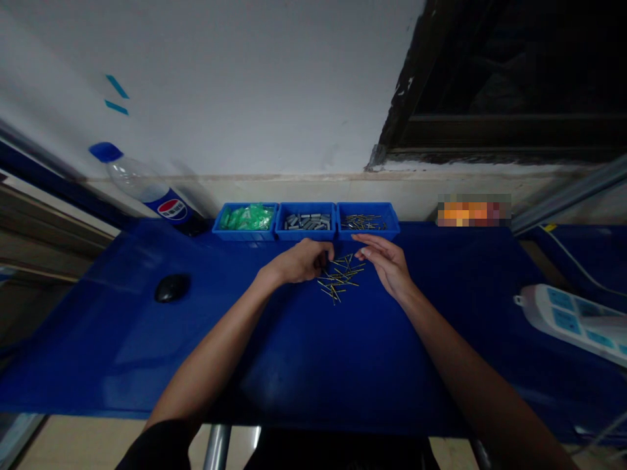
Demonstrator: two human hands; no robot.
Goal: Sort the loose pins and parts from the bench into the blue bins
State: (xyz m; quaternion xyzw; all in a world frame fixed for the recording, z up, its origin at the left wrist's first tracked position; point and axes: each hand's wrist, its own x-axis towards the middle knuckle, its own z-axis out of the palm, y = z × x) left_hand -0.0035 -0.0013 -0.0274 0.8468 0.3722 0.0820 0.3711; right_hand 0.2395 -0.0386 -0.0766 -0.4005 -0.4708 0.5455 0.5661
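Observation:
A loose pile of long, thin brass-coloured screws (337, 281) lies on the blue table between my hands. My left hand (307, 260) is at the pile's left edge with its fingers curled down towards the screws. Its fingertips are partly hidden, so what they hold, if anything, does not show. On the pile's right side, my right hand (386, 262) is held with its fingers stretched out and no thing visible in it. Similar screws fill the right blue bin (368, 234) just behind my right hand.
The middle bin (306, 235) holds grey metal cylinders, the left bin (245, 235) green plastic packets. A Pepsi bottle (172, 207) leans at the back left, near a black mouse (172, 287). A white power strip (571, 320) lies at the right. A wall stands behind the bins.

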